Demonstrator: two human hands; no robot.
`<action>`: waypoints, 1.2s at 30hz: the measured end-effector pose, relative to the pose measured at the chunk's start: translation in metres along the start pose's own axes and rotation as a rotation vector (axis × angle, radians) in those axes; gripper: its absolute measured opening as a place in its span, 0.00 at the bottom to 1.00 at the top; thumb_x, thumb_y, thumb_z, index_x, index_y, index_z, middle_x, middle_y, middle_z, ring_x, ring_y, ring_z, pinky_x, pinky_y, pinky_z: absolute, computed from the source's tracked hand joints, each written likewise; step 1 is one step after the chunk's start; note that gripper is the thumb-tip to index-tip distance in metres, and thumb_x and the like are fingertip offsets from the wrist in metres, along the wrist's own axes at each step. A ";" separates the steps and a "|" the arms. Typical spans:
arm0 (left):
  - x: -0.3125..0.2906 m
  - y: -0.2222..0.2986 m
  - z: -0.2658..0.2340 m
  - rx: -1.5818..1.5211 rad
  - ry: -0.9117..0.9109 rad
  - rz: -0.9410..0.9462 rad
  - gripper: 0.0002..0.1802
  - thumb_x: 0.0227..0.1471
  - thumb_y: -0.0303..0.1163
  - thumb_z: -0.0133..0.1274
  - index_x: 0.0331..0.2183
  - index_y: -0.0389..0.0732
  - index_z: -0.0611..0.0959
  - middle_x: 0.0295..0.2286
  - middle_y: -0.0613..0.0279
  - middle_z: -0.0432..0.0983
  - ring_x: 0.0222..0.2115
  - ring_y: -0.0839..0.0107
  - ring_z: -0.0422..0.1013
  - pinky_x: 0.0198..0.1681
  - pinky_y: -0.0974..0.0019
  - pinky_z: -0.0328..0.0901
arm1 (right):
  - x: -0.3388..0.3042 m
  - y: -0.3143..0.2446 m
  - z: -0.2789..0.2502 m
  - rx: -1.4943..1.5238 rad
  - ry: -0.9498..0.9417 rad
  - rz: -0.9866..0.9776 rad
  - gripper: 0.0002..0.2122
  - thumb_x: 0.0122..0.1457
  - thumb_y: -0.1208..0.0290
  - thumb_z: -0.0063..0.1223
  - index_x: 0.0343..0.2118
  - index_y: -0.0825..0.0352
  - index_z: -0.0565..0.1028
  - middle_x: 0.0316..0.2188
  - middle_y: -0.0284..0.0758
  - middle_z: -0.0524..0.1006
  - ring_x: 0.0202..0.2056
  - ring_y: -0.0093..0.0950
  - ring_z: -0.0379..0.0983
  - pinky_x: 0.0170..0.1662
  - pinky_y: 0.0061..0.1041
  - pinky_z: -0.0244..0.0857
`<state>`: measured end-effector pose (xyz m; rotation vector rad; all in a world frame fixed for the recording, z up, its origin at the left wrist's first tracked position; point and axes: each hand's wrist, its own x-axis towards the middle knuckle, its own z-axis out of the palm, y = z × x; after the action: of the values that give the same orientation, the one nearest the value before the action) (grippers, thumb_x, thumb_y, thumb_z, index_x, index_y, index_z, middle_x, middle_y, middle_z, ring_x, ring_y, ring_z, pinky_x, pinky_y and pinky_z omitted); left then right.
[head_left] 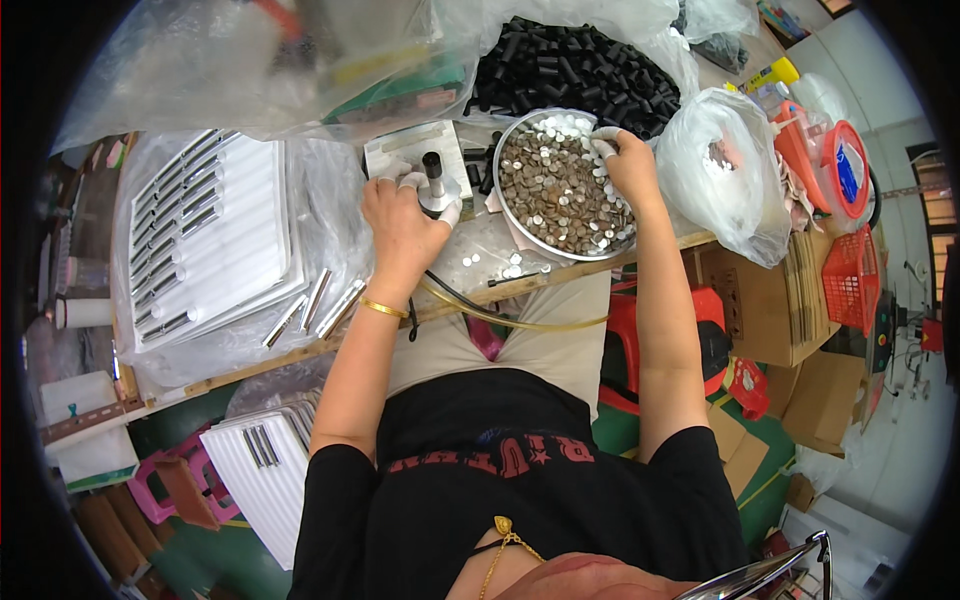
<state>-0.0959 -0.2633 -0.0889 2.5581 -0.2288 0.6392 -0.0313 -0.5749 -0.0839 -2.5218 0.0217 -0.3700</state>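
My left hand (405, 215), with white coverings on some fingertips, curls around the round light-coloured base (440, 196) of a small bench fixture. A short black tube (432, 165) stands upright on that base, with a metal plate (400, 146) behind it. My right hand (632, 168) reaches over the right rim of a round metal bowl (503, 200) full of small silvery and brownish discs (560, 190). Its thumb and fingers come together at the discs; whatever they pinch is too small to make out.
Black tubes (570, 75) lie heaped behind the bowl. White corrugated trays (250, 210) with shiny metal tubes are stacked at left. Loose white discs (513, 270) lie near the table's front edge (560, 272). A clear plastic bag (720, 170) stands right; cardboard boxes (760, 300) are beyond.
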 end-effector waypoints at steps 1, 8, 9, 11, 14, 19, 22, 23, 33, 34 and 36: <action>0.001 0.001 -0.001 0.010 -0.015 -0.011 0.24 0.32 0.41 0.64 0.33 0.35 0.81 0.41 0.54 0.70 0.44 0.53 0.60 0.49 0.53 0.55 | 0.003 0.003 -0.002 0.124 -0.031 0.087 0.08 0.52 0.72 0.56 0.35 0.66 0.79 0.30 0.40 0.79 0.32 0.31 0.76 0.38 0.25 0.67; 0.004 0.004 -0.003 0.016 0.069 0.049 0.22 0.33 0.42 0.64 0.27 0.33 0.81 0.34 0.49 0.72 0.41 0.52 0.61 0.48 0.55 0.57 | 0.001 -0.014 -0.008 0.109 -0.062 0.142 0.10 0.50 0.70 0.59 0.36 0.65 0.80 0.29 0.41 0.80 0.31 0.32 0.77 0.38 0.26 0.67; 0.004 0.003 -0.004 0.017 0.070 0.048 0.22 0.33 0.42 0.64 0.27 0.33 0.81 0.34 0.49 0.72 0.41 0.52 0.61 0.48 0.55 0.57 | 0.000 -0.020 -0.007 0.020 -0.023 0.055 0.10 0.51 0.70 0.59 0.37 0.64 0.80 0.27 0.39 0.80 0.30 0.30 0.76 0.36 0.25 0.67; 0.005 0.003 -0.004 0.008 0.037 0.038 0.23 0.33 0.42 0.64 0.28 0.32 0.81 0.34 0.49 0.72 0.41 0.51 0.61 0.48 0.55 0.57 | 0.002 -0.028 -0.004 -0.092 -0.053 0.029 0.10 0.50 0.69 0.58 0.36 0.63 0.80 0.28 0.41 0.79 0.32 0.35 0.76 0.38 0.29 0.67; 0.005 0.002 -0.005 -0.015 0.039 0.053 0.23 0.33 0.42 0.64 0.28 0.32 0.81 0.34 0.48 0.72 0.41 0.51 0.61 0.48 0.55 0.57 | 0.006 -0.032 -0.001 -0.243 -0.110 -0.001 0.10 0.50 0.67 0.57 0.36 0.60 0.80 0.31 0.45 0.78 0.36 0.43 0.75 0.42 0.35 0.66; 0.004 0.002 -0.003 0.005 0.051 0.047 0.24 0.34 0.43 0.64 0.28 0.32 0.81 0.34 0.48 0.72 0.41 0.51 0.61 0.49 0.55 0.57 | 0.013 -0.035 0.007 -0.185 -0.118 0.062 0.09 0.46 0.66 0.59 0.32 0.57 0.81 0.29 0.43 0.79 0.34 0.41 0.75 0.40 0.35 0.68; 0.004 0.004 -0.004 -0.001 0.044 0.045 0.24 0.34 0.43 0.64 0.29 0.32 0.81 0.34 0.48 0.72 0.41 0.51 0.61 0.49 0.55 0.56 | 0.018 -0.030 0.014 -0.227 -0.144 0.082 0.09 0.46 0.67 0.58 0.32 0.56 0.82 0.30 0.43 0.79 0.35 0.40 0.76 0.40 0.35 0.68; 0.004 0.004 -0.005 0.000 0.032 0.042 0.25 0.34 0.43 0.64 0.30 0.32 0.81 0.34 0.48 0.72 0.42 0.50 0.61 0.49 0.54 0.56 | 0.018 -0.031 0.015 -0.226 -0.145 0.080 0.09 0.46 0.67 0.58 0.32 0.56 0.82 0.30 0.43 0.79 0.35 0.40 0.76 0.40 0.35 0.68; 0.003 0.003 -0.004 0.004 0.052 0.052 0.27 0.34 0.43 0.63 0.33 0.30 0.81 0.36 0.46 0.71 0.42 0.50 0.60 0.50 0.54 0.55 | 0.013 -0.034 0.020 -0.375 -0.085 -0.074 0.10 0.47 0.75 0.50 0.32 0.58 0.80 0.32 0.41 0.78 0.35 0.39 0.76 0.38 0.36 0.68; 0.003 0.003 -0.004 0.007 0.040 0.047 0.27 0.34 0.43 0.64 0.33 0.30 0.81 0.36 0.46 0.71 0.43 0.50 0.60 0.50 0.54 0.55 | 0.014 -0.033 0.019 -0.346 -0.089 -0.096 0.10 0.47 0.76 0.49 0.32 0.59 0.80 0.33 0.41 0.78 0.35 0.39 0.76 0.38 0.36 0.68; 0.004 0.003 -0.004 0.009 0.031 0.041 0.28 0.34 0.43 0.64 0.34 0.30 0.81 0.36 0.46 0.71 0.43 0.50 0.60 0.50 0.54 0.55 | 0.012 -0.032 0.020 -0.384 -0.088 -0.167 0.10 0.47 0.76 0.49 0.31 0.60 0.80 0.33 0.41 0.77 0.35 0.39 0.75 0.38 0.36 0.68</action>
<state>-0.0949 -0.2639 -0.0831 2.5554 -0.2693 0.6967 -0.0165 -0.5385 -0.0788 -2.9283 -0.1689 -0.3475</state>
